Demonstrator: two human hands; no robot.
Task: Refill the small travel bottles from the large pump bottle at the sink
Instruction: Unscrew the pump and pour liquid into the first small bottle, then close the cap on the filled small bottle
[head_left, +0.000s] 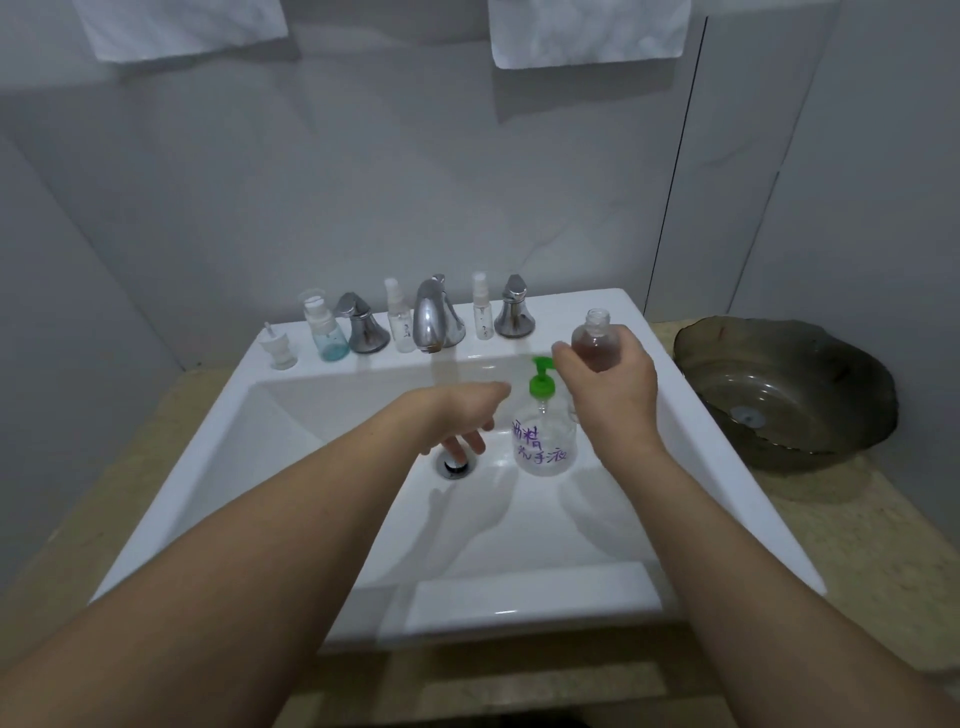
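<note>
On the clear pump bottle (544, 441) standing in your sink, just right of the drain, you can read purple handwriting: "酒精" on top and "洗手液" beneath. Marks on the small spray bottles are too small to read.

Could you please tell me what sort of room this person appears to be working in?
Most likely a bathroom or washroom. A white basin with a chrome faucet sits against a plain wall, two white towels hang above it, and small toiletry bottles line the back ledge.
</note>
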